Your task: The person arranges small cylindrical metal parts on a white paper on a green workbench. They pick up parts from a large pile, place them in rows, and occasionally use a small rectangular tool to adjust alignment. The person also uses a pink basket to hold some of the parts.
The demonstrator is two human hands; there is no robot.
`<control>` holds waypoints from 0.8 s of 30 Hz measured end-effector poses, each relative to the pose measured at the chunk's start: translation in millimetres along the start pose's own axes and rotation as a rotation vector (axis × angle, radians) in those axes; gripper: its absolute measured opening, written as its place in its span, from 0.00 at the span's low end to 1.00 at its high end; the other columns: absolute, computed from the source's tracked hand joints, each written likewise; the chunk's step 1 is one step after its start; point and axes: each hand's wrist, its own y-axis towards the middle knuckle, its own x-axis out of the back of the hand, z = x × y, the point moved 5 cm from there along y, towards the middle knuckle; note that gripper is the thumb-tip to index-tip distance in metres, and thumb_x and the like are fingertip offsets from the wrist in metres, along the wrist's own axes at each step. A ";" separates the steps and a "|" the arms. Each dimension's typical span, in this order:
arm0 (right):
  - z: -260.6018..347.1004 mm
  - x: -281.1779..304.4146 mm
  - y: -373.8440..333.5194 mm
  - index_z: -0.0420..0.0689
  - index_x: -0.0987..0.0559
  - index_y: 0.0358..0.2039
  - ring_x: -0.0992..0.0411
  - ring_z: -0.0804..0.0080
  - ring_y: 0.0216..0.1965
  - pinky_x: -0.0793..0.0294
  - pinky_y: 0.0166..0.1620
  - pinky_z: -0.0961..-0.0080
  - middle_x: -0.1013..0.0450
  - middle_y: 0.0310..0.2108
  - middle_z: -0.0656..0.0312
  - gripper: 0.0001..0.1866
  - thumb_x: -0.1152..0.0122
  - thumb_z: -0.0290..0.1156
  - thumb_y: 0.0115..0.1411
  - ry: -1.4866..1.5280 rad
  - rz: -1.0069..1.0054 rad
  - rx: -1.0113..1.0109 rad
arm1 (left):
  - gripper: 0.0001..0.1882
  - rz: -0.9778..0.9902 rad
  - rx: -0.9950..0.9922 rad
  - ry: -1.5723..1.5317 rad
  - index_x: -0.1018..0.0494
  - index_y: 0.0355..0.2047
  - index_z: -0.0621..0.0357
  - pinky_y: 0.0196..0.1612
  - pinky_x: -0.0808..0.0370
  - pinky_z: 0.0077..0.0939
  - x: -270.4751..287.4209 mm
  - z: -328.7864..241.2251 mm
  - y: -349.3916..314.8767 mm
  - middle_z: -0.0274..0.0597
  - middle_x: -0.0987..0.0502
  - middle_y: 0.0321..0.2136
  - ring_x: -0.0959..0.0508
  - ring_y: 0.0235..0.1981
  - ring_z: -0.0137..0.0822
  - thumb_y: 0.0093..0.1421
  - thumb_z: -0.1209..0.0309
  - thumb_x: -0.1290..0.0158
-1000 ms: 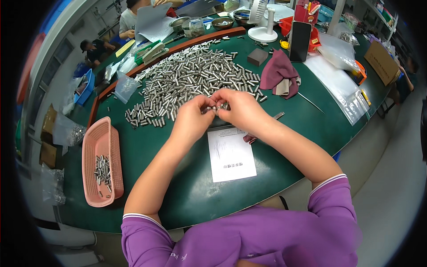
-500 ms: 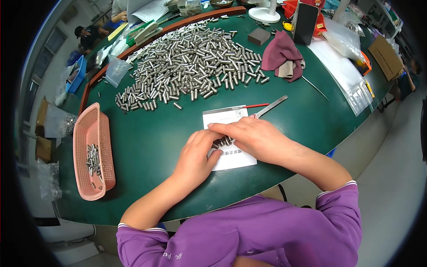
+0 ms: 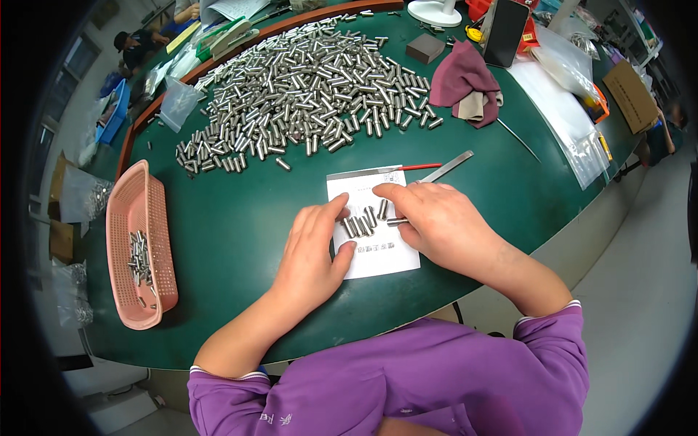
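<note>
Several short steel pins (image 3: 359, 223) lie in a small cluster on a white printed sheet (image 3: 378, 265), between my two hands. My left hand (image 3: 309, 243) is at their left, its fingers curved and the thumb held apart. My right hand (image 3: 447, 225) arches over the sheet's right side with index finger and thumb spread. One steel pin (image 3: 396, 221) pokes out from under that hand, near the thumb; whether the thumb touches it I cannot tell. A flat metal blade (image 3: 452, 166) and a thin red stick (image 3: 422, 167) lie beyond my right hand.
Beyond the sheet spreads a large heap of steel pins (image 3: 305, 94). A pink basket (image 3: 161, 240) holding some pins stands left. At the far right are a maroon cloth (image 3: 462, 80), a dark block (image 3: 425, 48), a phone (image 3: 505, 33), a thin rod (image 3: 520, 142) and plastic bags (image 3: 563, 65).
My hands have moved apart from being cupped together over the pins. The pins on the sheet now show between them. The view has shifted slightly.
</note>
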 end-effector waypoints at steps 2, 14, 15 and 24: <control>1.1 1.8 0.2 0.44 0.28 0.49 0.26 0.58 0.35 0.28 0.42 0.62 0.27 0.29 0.59 0.26 0.38 0.19 0.47 0.039 -0.023 -0.019 | 0.34 -0.003 0.001 -0.004 0.36 0.55 0.61 0.51 0.31 0.38 0.5 1.8 -0.3 0.47 0.27 0.45 0.30 0.48 0.48 0.47 0.78 0.38; 6.6 4.3 6.2 0.45 0.25 0.42 0.28 0.59 0.39 0.28 0.43 0.64 0.28 0.34 0.60 0.18 0.35 0.25 0.49 0.122 -0.061 0.006 | 0.18 -0.076 -0.023 0.033 0.27 0.38 0.61 0.49 0.30 0.38 -5.4 5.9 6.3 0.45 0.28 0.43 0.29 0.46 0.47 0.44 0.76 0.36; 5.6 7.2 8.2 0.45 0.24 0.40 0.29 0.59 0.40 0.28 0.44 0.64 0.29 0.35 0.60 0.15 0.36 0.25 0.49 0.095 -0.109 0.051 | 0.18 -0.096 -0.039 0.022 0.27 0.38 0.61 0.49 0.30 0.37 -3.1 4.6 7.5 0.45 0.27 0.43 0.29 0.45 0.46 0.45 0.76 0.36; -23.1 26.8 21.2 0.45 0.28 0.54 0.32 0.56 0.49 0.34 0.53 0.61 0.31 0.46 0.56 0.27 0.42 0.21 0.50 -0.214 -0.414 -0.051 | 0.20 -0.147 0.219 -0.489 0.28 0.46 0.63 0.46 0.28 0.23 1.5 19.0 0.8 0.38 0.22 0.39 0.24 0.41 0.28 0.51 0.82 0.40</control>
